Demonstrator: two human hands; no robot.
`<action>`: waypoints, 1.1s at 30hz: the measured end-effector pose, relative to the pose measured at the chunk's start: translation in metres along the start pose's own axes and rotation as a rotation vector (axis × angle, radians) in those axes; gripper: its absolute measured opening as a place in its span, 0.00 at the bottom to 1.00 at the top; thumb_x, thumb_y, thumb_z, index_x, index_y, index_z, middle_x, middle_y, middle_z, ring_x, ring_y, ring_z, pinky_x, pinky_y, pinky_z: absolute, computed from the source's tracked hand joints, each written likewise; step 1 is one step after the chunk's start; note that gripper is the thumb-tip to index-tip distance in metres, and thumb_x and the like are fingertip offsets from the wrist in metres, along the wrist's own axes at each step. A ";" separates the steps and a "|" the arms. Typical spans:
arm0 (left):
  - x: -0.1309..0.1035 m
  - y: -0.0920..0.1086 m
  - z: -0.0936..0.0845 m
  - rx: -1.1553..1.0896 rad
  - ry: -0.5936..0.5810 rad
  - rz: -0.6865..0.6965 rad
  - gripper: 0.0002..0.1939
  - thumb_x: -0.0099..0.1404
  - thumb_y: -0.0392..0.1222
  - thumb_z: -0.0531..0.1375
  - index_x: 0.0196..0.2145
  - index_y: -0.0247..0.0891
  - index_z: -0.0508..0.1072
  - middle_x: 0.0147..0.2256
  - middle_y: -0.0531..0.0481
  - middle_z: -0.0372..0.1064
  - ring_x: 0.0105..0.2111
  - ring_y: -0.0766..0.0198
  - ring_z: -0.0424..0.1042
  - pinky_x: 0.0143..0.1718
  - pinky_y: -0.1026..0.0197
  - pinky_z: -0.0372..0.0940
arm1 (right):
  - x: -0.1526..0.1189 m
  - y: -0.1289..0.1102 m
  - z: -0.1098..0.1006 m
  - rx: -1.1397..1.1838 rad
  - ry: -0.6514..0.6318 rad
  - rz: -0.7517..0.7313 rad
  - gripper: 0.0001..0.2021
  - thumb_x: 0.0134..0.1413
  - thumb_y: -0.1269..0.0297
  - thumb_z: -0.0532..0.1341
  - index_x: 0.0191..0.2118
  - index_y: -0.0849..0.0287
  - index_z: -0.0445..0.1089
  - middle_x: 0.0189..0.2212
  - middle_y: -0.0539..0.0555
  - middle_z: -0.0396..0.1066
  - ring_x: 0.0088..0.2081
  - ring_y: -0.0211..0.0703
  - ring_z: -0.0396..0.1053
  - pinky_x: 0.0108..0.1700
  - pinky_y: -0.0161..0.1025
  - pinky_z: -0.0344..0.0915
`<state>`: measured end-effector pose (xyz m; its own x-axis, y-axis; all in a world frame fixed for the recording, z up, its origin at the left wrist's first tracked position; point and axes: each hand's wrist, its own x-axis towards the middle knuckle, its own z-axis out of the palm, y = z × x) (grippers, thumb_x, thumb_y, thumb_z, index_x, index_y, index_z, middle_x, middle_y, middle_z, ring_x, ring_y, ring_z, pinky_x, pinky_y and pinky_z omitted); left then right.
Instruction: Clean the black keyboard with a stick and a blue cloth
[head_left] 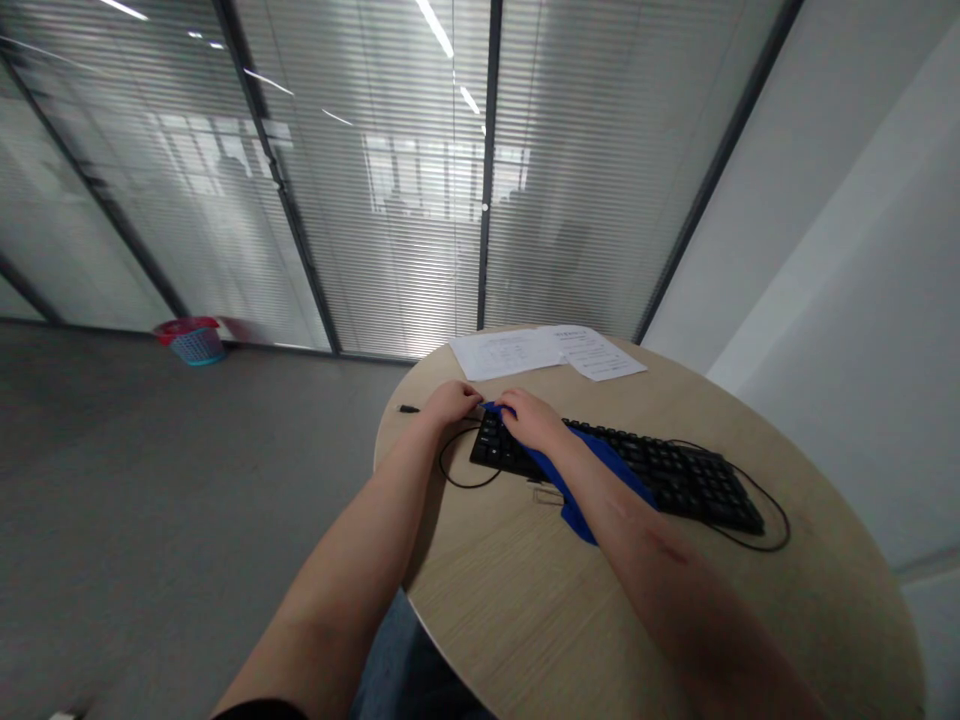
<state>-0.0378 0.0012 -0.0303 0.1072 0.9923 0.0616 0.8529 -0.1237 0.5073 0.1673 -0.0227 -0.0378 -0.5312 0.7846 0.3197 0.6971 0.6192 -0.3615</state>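
A black keyboard point(679, 478) lies at an angle across the round wooden table. Draped over its left half is a blue cloth point(611, 465), partly hidden under my right forearm. My right hand point(531, 418) is closed on the cloth's far end, over the keys near the left end. Just beside it, my left hand point(451, 402) has its fingers bent together at the keyboard's far left corner, close to the cloth's tip. What these fingers pinch, if anything, is too small to tell. A black USB plug point(409, 409) lies left of my left hand, its cable passing behind the hand.
Printed sheets of paper point(517, 352) lie at the table's far side. The cable point(471, 487) loops on the wooden table point(510, 580). A red and blue basket point(196, 342) stands on the floor at left, by a glass partition point(405, 240) with blinds. A white wall point(847, 300) borders the right.
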 end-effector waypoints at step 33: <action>-0.002 0.006 0.005 -0.165 -0.052 0.175 0.16 0.60 0.47 0.57 0.31 0.35 0.83 0.26 0.48 0.76 0.30 0.61 0.71 0.33 0.62 0.61 | -0.019 0.021 -0.010 -0.011 0.096 0.087 0.13 0.61 0.64 0.62 0.49 0.58 0.76 0.48 0.57 0.76 0.51 0.46 0.71 0.57 0.40 0.63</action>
<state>-0.0306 -0.0015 -0.0317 0.2758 0.9538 0.1193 0.7243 -0.2878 0.6266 0.1967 -0.0245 -0.0430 -0.4199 0.8288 0.3699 0.7441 0.5477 -0.3824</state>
